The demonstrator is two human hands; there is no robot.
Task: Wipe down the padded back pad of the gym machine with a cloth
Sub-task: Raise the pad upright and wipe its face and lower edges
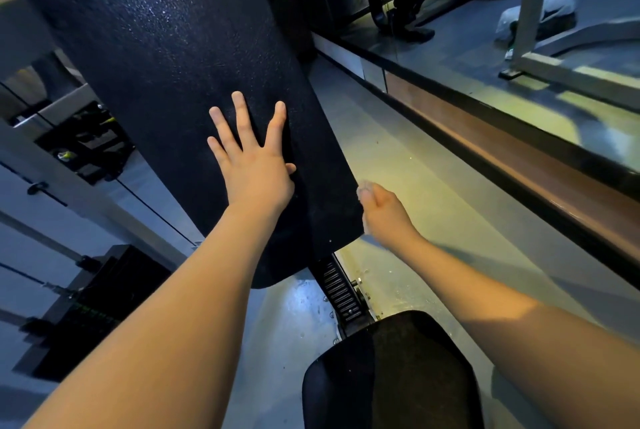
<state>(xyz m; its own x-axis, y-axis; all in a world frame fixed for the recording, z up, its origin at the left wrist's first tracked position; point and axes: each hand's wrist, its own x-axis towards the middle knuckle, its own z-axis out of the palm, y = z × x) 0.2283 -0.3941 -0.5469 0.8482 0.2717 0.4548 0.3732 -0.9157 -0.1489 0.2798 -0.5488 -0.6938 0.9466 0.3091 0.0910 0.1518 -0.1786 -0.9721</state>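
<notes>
Black textured pad [166, 47] runs from upper left down to frame centre. I see my left hand [254, 168] pressed flat on it, fingers spread. My right hand [386, 212] curls round a small pale cloth [364, 191], blurred, at the pad's lower right edge. Seat [391, 376] sits lower centre.
</notes>
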